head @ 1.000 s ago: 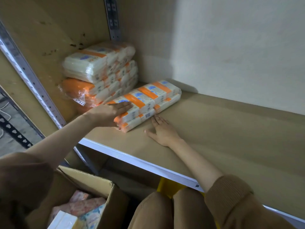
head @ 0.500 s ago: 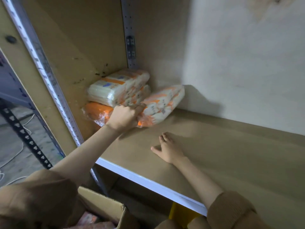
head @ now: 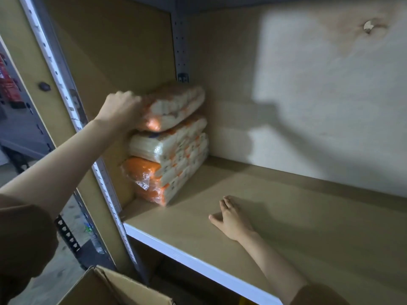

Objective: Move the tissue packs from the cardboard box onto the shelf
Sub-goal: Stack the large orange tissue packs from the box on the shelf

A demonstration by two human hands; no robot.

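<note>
Gripping the tissue pack (head: 176, 106), left hand (head: 121, 110) has raised it atop the stack (head: 174, 159); right hand (head: 233, 219) stays flat.

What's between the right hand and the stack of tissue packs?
Head view: only bare shelf board lies between the right hand and the stack; the left hand grips the top pack.

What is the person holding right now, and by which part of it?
The left hand grips the top tissue pack by its near end, over the stack. The right hand holds nothing; it rests flat on the shelf.
</note>
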